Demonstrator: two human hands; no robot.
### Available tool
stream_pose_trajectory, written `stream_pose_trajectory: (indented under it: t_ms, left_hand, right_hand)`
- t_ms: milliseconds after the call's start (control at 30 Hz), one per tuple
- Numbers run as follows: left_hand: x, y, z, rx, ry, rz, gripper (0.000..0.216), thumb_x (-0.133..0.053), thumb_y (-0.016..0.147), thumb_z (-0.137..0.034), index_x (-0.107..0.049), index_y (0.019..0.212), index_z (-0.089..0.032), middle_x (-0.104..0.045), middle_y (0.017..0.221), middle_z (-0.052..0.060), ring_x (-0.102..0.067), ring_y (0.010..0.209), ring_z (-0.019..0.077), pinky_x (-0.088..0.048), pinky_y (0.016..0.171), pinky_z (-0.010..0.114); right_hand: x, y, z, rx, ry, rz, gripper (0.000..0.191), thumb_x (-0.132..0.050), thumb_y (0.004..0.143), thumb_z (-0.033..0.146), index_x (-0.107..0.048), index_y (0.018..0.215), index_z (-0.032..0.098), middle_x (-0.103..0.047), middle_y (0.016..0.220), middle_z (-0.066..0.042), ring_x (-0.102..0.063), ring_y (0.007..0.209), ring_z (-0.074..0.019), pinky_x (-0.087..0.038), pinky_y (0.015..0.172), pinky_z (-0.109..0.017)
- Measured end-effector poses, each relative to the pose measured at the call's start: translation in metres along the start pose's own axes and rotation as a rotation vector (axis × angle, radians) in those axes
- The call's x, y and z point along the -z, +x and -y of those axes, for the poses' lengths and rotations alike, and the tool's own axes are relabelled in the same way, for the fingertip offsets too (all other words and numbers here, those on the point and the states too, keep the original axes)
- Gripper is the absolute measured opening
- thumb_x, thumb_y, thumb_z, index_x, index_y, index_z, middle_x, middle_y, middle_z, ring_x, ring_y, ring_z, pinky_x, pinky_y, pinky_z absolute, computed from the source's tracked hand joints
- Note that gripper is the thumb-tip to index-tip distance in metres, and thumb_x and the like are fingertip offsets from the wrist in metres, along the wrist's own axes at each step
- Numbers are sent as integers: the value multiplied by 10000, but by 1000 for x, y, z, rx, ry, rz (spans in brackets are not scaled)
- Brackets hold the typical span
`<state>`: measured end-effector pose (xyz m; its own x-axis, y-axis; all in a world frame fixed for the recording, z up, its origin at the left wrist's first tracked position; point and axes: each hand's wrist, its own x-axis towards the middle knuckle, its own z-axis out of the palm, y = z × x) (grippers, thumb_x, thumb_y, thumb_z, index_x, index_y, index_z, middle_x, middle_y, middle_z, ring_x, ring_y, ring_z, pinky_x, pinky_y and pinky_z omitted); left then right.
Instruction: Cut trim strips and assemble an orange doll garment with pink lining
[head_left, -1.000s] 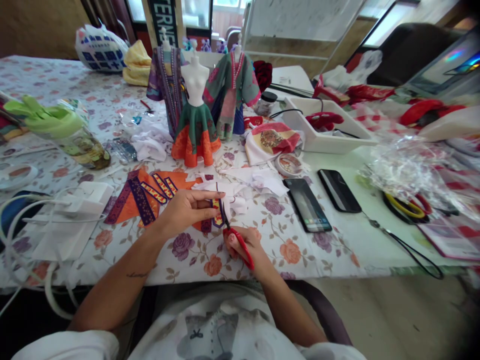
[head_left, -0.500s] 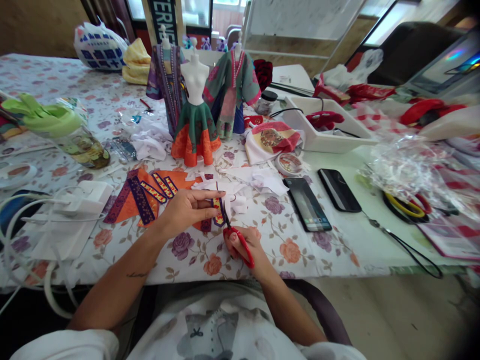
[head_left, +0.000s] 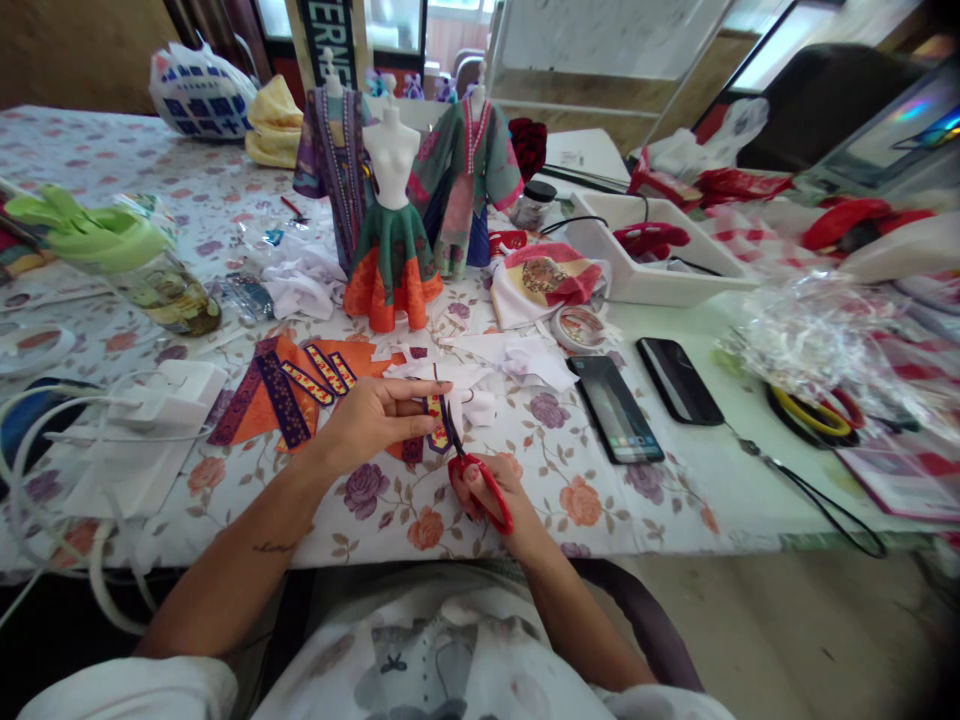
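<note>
My left hand (head_left: 375, 420) pinches a narrow strip of purple and yellow patterned trim (head_left: 436, 425) between thumb and fingers, with the fingers stretched to the right. My right hand (head_left: 495, 495) is closed around red-handled scissors (head_left: 484, 482), whose thin dark blades (head_left: 448, 422) point up at the strip and touch its edge. To the left of my left hand lies a piece of orange fabric (head_left: 300, 385) with similar trim strips on it. White fabric scraps (head_left: 480, 405) lie just beyond the blades.
Ahead stand several dress forms in sewn gowns, such as a green and orange skirt (head_left: 392, 270). Two phones (head_left: 615, 410) lie to the right, by a white tray (head_left: 645, 270). A glass jar (head_left: 169, 290), white cables and a crinkled plastic sheet (head_left: 810, 335) surround the floral tablecloth (head_left: 555, 500).
The scissors have shifted slightly, with the handles a little to the right and the blades a little higher on the strip. My left hand has barely moved.
</note>
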<state>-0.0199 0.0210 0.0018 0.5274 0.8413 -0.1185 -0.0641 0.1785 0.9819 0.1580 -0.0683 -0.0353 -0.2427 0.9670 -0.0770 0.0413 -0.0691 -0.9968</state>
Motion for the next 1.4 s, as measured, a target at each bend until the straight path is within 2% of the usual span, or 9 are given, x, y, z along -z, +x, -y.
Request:
stream_pose_trajectory:
  t_ms: [200,433,633,967,1133,1400]
  left_hand:
    - [0,0,0,11,2,-10,484,-809,647,-240,-690,1113,-189,-751,918,58,-697,805,176,-564,788,283]
    - [0,1,1,15,11,-18,490,-811,643,-239,-690,1115,-179,-744,842,43,-676,749,151,-552,745,262]
    - [-2,0,0,12,-6,-12,480,-798,658,-240,-685,1122,-195,-739,941,55,-671,819,162,-540,770,267]
    - [-4,0,-3,-28,22,-84,404,-802,653,-265,-722,1044,-206,-749,931,50,-671,789,159,-533,759,266]
    - [-4,0,-3,-14,-10,-61,434,-803,642,-249,-712,1061,-185,-737,1012,72,-680,835,179,-540,790,288]
    - [-2,-1,-2,-8,25,-58,428,-806,640,-250,-716,1055,-203,-744,982,55,-681,827,175,-545,779,276]
  right_hand:
    - [-1,1,-2,-2,-4,-9,618,-411,829,715,-406,494,196,-396,432,28,-326,431,-90,-217,434,-253]
    - [-1,0,0,-15,-4,-23,607,-431,822,709,-393,494,200,-381,418,36,-311,414,-84,-213,418,-245]
    - [-1,2,0,-42,25,-22,594,-456,803,714,-397,514,198,-387,431,39,-303,407,-78,-210,407,-237]
    - [-1,2,3,-28,-19,15,579,-448,823,692,-416,531,193,-394,433,36,-320,417,-81,-231,412,-230]
    - [1,3,2,19,-59,37,572,-426,843,679,-447,553,186,-453,482,12,-374,461,-98,-267,445,-238]
    - [-2,4,10,-11,-42,14,602,-428,821,709,-439,521,187,-432,483,14,-369,467,-101,-263,452,-246]
